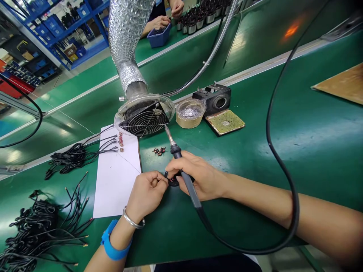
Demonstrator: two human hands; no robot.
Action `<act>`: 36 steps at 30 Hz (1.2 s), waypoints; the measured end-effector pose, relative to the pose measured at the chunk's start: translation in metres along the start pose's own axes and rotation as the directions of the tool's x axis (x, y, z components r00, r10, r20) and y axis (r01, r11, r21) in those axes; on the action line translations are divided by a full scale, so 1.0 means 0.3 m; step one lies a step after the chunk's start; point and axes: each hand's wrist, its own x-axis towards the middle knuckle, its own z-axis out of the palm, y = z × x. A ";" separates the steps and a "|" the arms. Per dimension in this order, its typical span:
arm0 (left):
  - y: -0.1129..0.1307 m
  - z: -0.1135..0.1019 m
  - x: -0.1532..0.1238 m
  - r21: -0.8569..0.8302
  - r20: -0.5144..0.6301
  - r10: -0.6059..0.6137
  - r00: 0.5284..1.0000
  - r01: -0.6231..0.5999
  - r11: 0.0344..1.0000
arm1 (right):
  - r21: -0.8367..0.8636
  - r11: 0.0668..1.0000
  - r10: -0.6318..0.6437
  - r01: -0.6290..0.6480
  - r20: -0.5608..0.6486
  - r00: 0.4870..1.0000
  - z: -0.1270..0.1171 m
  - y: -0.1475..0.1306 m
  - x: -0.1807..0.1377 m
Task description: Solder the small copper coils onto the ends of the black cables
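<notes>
Landmark: fan (pixel 144 120), one, in a clear round hood.

Soldering iron (pixel 190 189), one. My right grip (pixel 202 175) is closed round its handle; the tip points up toward the fan's near right edge, away from the part.

Dark round part (pixel 173 182), one, with reddish contacts. Nearer me than the fan and a little right of it, between my two grips.

Thin wire (pixel 127 161), one. Runs nearer me than the fan, into my left grip (pixel 150 190), whose thumb and forefinger look pinched on it.

Step in hand, as I judge it: positioning wire and part, heat held off. From here the move calls for a steady part and the hot tip turned clear of my fingers.

Small copper-ended pieces (pixel 159 151), one cluster, just nearer me than the fan; perhaps three, too tangled to be sure.

Reddish round pieces (pixel 121 142), about four, left of the fan, on white sheet (pixel 113 196), one.

Black cable bundles (pixel 70 158), two, farther left of the fan; strands uncountable.

Right of the fan: round tub (pixel 189 120), one; iron stand (pixel 208 105), one; yellowish sponge (pixel 231 124), one.
</notes>
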 end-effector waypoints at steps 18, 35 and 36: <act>-0.016 -0.003 -0.012 -0.048 0.061 0.009 0.998 -0.006 0.999 | -0.067 0.998 0.001 0.003 0.045 0.999 0.010 0.014 -0.001; -0.007 -0.006 -0.013 -0.148 0.057 0.033 0.998 -0.024 0.989 | -0.082 0.993 -0.083 0.087 0.042 0.996 0.001 -0.008 -0.001; -0.005 -0.007 -0.012 -0.139 0.056 0.028 0.998 -0.020 0.990 | -0.067 0.995 -0.072 0.073 0.018 0.997 -0.002 -0.005 0.000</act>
